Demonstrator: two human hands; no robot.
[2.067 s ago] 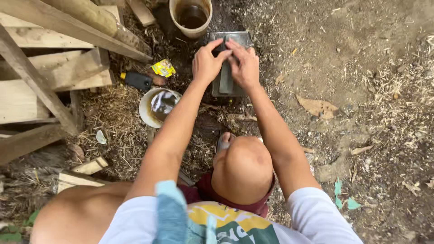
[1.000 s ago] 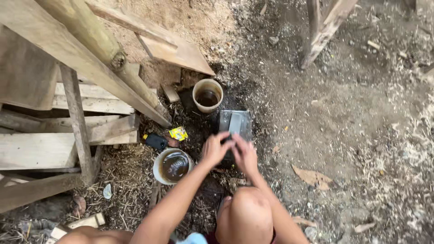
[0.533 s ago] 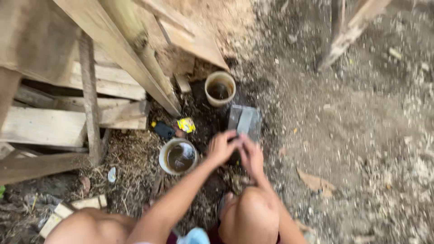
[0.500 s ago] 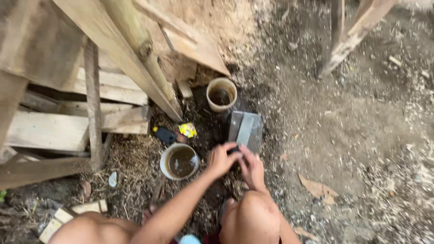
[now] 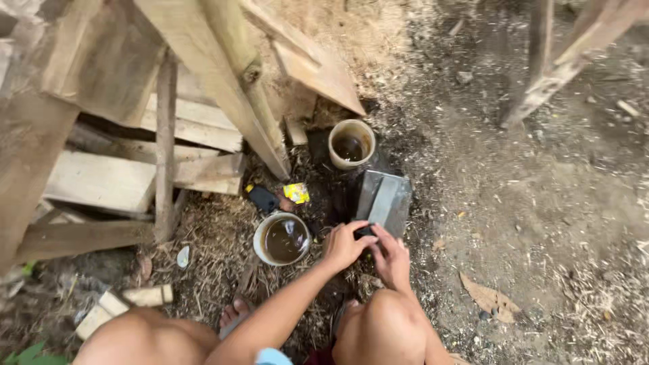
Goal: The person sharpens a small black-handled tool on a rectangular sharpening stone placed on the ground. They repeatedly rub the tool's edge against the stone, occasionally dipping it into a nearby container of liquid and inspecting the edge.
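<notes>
A grey rectangular sharpening stone [image 5: 385, 201] lies on the dark, damp ground just right of the frame's centre. Its long axis runs from lower left to upper right, tilted slightly off vertical, with the far end pointing toward the upper right. A flat metal blade [image 5: 383, 199] lies along it, following the same line.

The left hand [image 5: 345, 245] and right hand [image 5: 391, 255] meet at the stone's near end, fingers curled and pressed on something dark there; how tightly they grip cannot be told.

Left of the hands stands a round white bowl [image 5: 282, 238] of brown water. Above the stone sits a pale cup [image 5: 351, 143] with dark liquid. A small yellow packet [image 5: 296, 192] and a black flat object [image 5: 262, 199] lie between them. Rough wooden planks [image 5: 101, 179] and a slanted beam [image 5: 223, 74] crowd the upper left. Sawdust and dry shavings litter the soil; a brown leaf [image 5: 490, 297] lies at lower right. Bare knees fill the bottom edge.
</notes>
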